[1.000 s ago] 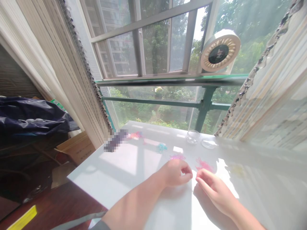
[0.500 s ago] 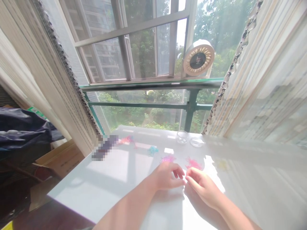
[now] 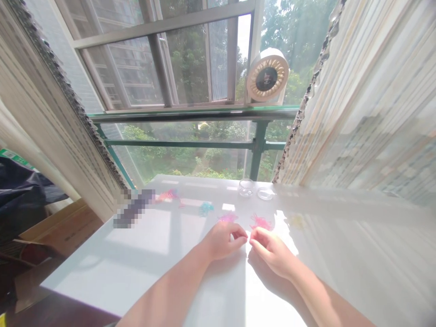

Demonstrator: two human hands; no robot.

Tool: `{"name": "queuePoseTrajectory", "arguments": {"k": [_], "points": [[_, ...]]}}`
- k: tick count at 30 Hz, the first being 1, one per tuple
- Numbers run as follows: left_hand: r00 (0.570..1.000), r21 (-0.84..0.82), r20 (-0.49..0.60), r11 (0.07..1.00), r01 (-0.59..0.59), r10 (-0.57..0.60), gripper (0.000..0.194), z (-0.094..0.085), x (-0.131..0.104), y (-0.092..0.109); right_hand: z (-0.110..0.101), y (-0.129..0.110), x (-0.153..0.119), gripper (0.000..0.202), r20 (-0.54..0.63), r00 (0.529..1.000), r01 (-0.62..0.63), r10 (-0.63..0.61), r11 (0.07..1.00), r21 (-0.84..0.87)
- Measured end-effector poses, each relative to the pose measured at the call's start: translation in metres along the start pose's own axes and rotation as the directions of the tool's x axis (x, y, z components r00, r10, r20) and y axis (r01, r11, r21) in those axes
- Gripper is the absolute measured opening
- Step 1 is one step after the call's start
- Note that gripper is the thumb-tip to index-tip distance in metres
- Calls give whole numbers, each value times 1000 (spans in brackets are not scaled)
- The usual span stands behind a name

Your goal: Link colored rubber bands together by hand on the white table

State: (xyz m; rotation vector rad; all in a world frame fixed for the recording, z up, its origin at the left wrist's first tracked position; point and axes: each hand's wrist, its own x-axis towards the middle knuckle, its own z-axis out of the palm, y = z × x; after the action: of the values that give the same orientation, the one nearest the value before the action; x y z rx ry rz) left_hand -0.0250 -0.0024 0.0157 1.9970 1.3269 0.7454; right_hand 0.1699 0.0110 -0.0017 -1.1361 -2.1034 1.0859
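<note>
Above the white table [image 3: 146, 254] my left hand [image 3: 225, 240] has its thumb and fingertips pinched together. My right hand [image 3: 272, 247] is pinched too, its fingertips a small gap from those of the left. Whatever they hold is too small and washed out by sunlight to make out. Just beyond the left hand lies a pile of thin purple pieces [image 3: 228, 218]. A similar pink pile [image 3: 260, 221] is right behind the right hand. Teal pieces [image 3: 206, 208] lie farther left, and a pale yellow pile [image 3: 298, 221] is off to the right.
At the table's far side stand a clear round container [image 3: 245, 188] and a clear round lid or dish [image 3: 265, 194]. Orange-red pieces [image 3: 166, 195] lie at the back left beside a blurred-out dark item [image 3: 134, 209]. A white fan [image 3: 267, 75] is by the window; a cardboard box [image 3: 64, 227] sits left.
My view has swung a little, so the scene sits farther left. The left hand's thumb and fingers, slightly apart before, have closed into a pinch. My right hand stays pinched.
</note>
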Motion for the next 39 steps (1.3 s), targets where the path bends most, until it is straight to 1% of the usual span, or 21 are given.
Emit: {"name": "queuePoseTrajectory", "arguments": {"k": [5, 15, 21, 23, 26, 29, 33, 39], "points": [[1000, 26, 14, 1000, 3, -3, 20, -2, 1, 1, 0, -2, -1, 22, -6, 1000, 11, -11, 1000, 20], [1000, 13, -6, 1000, 7, -7, 20, -2, 1, 0, 0, -2, -1, 20, -11, 1000, -7, 8, 999, 50], [999, 16, 21, 1000, 23, -23, 21, -1, 0, -1, 0, -1, -3, 24, 56, 997, -61, 53, 987, 148], [1000, 14, 18, 1000, 21, -22, 20, 0, 0, -1, 0, -1, -2, 24, 59, 997, -62, 53, 985, 160], [1000, 10, -3, 1000, 16, -16, 19, 2, 0, -1, 0, -2, -2, 24, 50, 998, -47, 40, 990, 136], [1000, -2, -15, 1000, 9, -9, 18, 3, 0, -2, 0, -2, -1, 22, 34, 999, -19, 17, 998, 68], [1000, -14, -16, 1000, -5, 5, 17, 5, 0, -4, 1, 0, -1, 23, 28, 999, -24, 24, 1000, 5], [1000, -17, -11, 1000, 2, -3, 17, 5, 0, -5, 1, 2, -2, 22, 34, 999, -21, 20, 1000, 20]]}}
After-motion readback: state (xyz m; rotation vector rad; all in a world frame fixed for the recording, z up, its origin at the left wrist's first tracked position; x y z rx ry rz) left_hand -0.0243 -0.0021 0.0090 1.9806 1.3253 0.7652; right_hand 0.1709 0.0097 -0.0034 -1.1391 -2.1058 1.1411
